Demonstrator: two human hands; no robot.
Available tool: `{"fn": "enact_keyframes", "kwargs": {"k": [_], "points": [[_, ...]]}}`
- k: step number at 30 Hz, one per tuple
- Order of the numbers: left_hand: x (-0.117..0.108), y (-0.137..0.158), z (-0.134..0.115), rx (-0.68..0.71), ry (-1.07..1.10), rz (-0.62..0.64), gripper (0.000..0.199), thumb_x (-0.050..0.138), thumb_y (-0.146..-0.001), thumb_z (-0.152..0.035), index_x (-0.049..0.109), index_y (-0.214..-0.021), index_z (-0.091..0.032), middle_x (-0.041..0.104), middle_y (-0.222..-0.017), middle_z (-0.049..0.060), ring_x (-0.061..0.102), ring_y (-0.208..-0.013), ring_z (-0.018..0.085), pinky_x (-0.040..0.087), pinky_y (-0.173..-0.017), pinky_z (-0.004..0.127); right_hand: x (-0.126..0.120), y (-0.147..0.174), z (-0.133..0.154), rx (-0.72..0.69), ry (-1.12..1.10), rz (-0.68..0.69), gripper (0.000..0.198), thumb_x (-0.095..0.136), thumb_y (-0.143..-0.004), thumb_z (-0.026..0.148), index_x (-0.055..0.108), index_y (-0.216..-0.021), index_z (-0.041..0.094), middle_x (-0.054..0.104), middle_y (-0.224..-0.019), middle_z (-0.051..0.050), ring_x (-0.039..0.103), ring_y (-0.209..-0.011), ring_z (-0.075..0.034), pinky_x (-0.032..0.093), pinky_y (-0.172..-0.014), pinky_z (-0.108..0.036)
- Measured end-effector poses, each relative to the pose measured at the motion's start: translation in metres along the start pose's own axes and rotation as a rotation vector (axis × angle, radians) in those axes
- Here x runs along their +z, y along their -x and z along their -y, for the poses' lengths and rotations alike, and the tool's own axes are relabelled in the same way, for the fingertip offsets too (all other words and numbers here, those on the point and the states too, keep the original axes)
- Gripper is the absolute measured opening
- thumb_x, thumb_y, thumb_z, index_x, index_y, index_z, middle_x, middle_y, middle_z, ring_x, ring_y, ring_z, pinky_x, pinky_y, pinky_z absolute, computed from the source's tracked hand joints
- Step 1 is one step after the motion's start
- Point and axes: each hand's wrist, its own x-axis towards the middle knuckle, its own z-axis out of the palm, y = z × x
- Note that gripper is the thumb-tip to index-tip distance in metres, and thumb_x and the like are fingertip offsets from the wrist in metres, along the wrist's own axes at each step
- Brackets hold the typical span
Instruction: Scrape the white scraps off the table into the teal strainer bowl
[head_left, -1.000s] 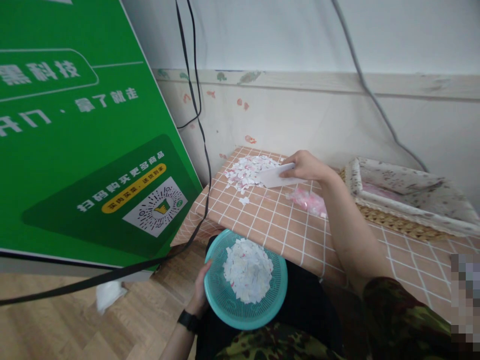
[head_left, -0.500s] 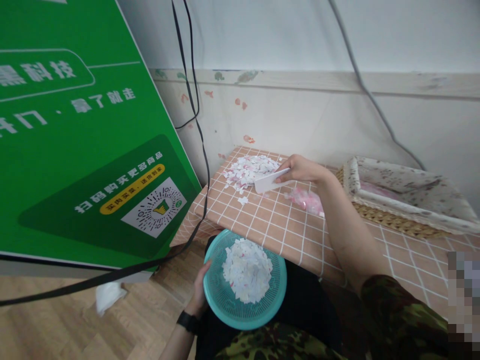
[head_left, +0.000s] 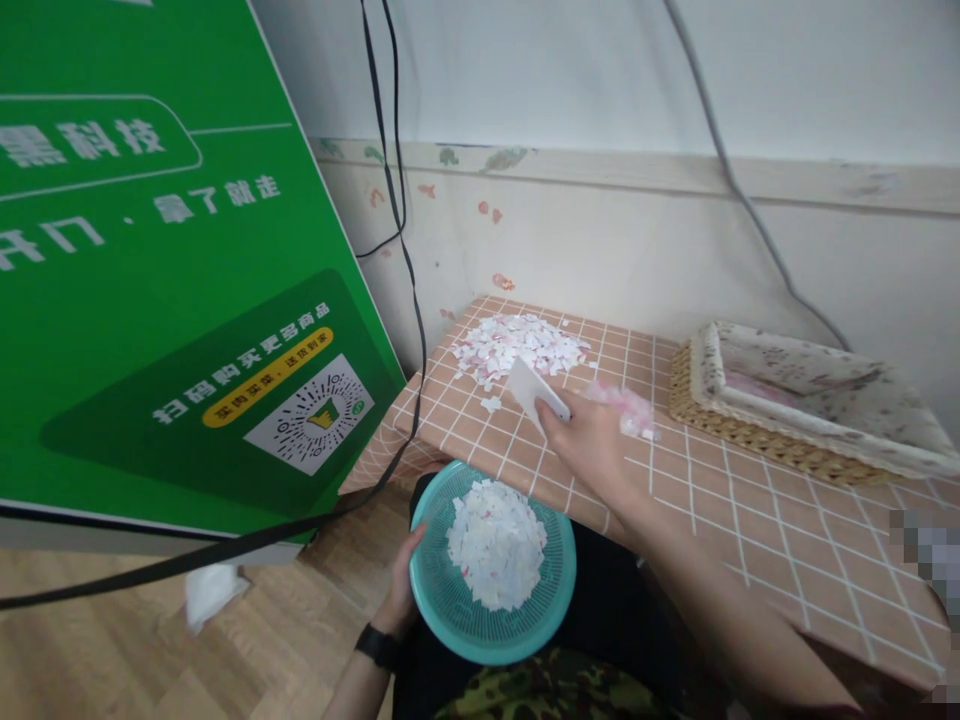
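My left hand (head_left: pixel 406 570) grips the left rim of a teal plastic colander (head_left: pixel 517 640), which sits on my lap just under the table edge. Inside it lies a heap of small white paper scraps (head_left: pixel 497 545). My right hand (head_left: pixel 585 430) holds a flat white scraper-like card (head_left: pixel 536 392) above the table, thumb on its face. Beyond the card, a pile of white and pinkish paper scraps (head_left: pixel 517 345) is spread on the tabletop, with a few loose pieces (head_left: pixel 491 404) in front. A pink and clear plastic bag (head_left: pixel 626 408) lies just behind my right hand.
The table (head_left: pixel 720 520) has a brown checked cloth. A cloth-lined wicker basket (head_left: pixel 787 440) stands at its right. A large green panel (head_left: pixel 150 330) rises on the left, with a black strap (head_left: pixel 409 290) hanging beside it. White plastic (head_left: pixel 214 592) lies on the wooden floor.
My right hand has drawn the card from the pile's edge toward the table's front, turning it. The pile now shows more fully. My left hand keeps its hold on the colander.
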Motion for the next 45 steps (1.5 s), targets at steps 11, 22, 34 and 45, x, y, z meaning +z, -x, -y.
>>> {"fn": "enact_keyframes", "kwargs": {"k": [11,22,34,45], "points": [[-0.009,-0.006,0.005,0.074,-0.025,0.03,0.026,0.072,-0.061,-0.034,0.073,-0.079,-0.014,0.075,-0.077,0.006,0.068,-0.072,0.023,0.049,-0.081,0.038,0.032,0.023,-0.017,0.334,-0.013,-0.161,0.036,0.039,-0.086,0.037,0.068,-0.088,0.015,0.069,-0.076,-0.014,0.062,-0.067,-0.027,0.041,-0.059,-0.034],[-0.005,-0.005,0.004,0.051,-0.005,0.011,0.023,0.068,-0.063,-0.028,0.073,-0.082,-0.017,0.075,-0.077,0.005,0.067,-0.084,0.027,0.049,-0.085,0.04,-0.031,0.047,-0.065,0.471,0.111,-0.368,0.044,0.045,-0.082,0.044,0.068,-0.104,0.014,0.071,-0.084,-0.015,0.064,-0.075,-0.031,0.043,-0.064,-0.037],[-0.008,-0.008,0.004,0.072,-0.023,-0.073,0.016,0.067,-0.063,-0.028,0.073,-0.075,-0.02,0.075,-0.083,0.004,0.062,-0.1,0.03,0.045,-0.092,0.041,-0.106,0.097,-0.108,0.437,0.367,-0.264,0.038,0.051,-0.08,0.045,0.072,-0.098,0.019,0.072,-0.078,-0.012,0.065,-0.072,-0.03,0.044,-0.06,-0.036],[-0.005,-0.005,0.003,0.065,-0.029,0.003,0.025,0.068,-0.062,-0.031,0.073,-0.083,-0.017,0.075,-0.083,0.006,0.064,-0.096,0.029,0.046,-0.089,0.038,-0.1,0.089,-0.087,0.404,0.211,-0.313,0.037,0.054,-0.08,0.045,0.072,-0.099,0.018,0.072,-0.08,-0.01,0.066,-0.073,-0.029,0.046,-0.06,-0.036]]}}
